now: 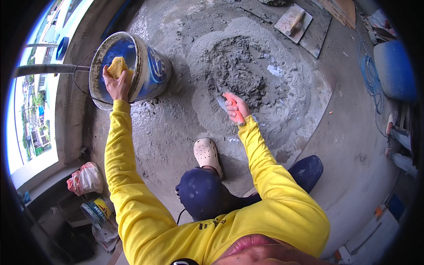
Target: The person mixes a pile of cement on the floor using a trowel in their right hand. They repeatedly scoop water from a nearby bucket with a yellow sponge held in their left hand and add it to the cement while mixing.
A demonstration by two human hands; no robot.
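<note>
My left hand (117, 87) is closed round a yellow sponge (117, 67) at the mouth of a bucket. The bucket (152, 73) is white and blue, its rim is crusted with cement, and it leans toward me. In my right hand (237, 108) is a trowel with an orange handle (239, 116); part of its greyish blade shows at the left of the hand, and the rest is hard to make out. That hand is at the near edge of a heap of wet grey mortar (240, 66), which is spread in a ring on the floor.
A float (293, 23) lies on a flat board (319, 37) at the far right. Beyond the mortar are a coil of blue hose (370, 73) and a blue drum (395, 70). A plastic bag (87, 178) and small paint pail (98, 210) lie at the near left, beside a window opening.
</note>
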